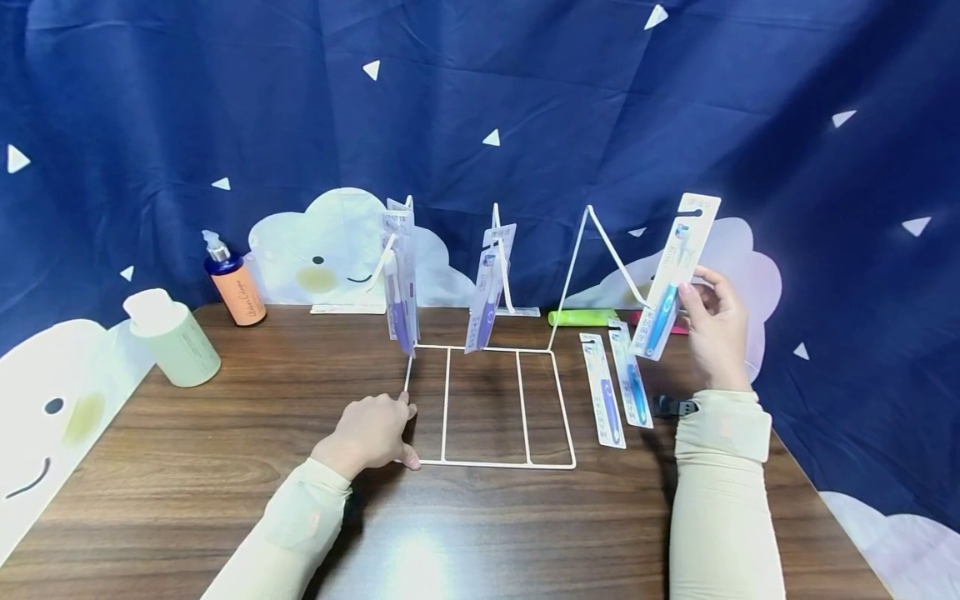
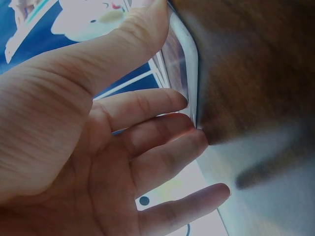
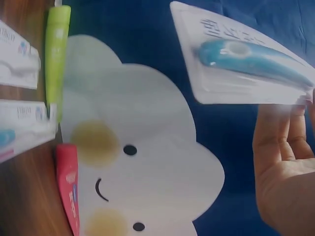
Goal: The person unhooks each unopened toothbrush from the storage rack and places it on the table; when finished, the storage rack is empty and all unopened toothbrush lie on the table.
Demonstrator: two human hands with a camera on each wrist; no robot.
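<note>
Head view: your right hand is raised above the table's right side, pinching a blue packaged toothbrush by its lower end; the pack stands tilted, up and to the left of the fingers, just beside the rightmost peg of the white wire rack. Your left hand rests with relaxed fingers against the rack's front-left corner, holding nothing. Two more toothbrush packs lie flat between rack and right forearm. Two purple packs hang on the rack.

Script lettering on orange pump bottle too small to read, toothbrush packs' print blurred
</note>
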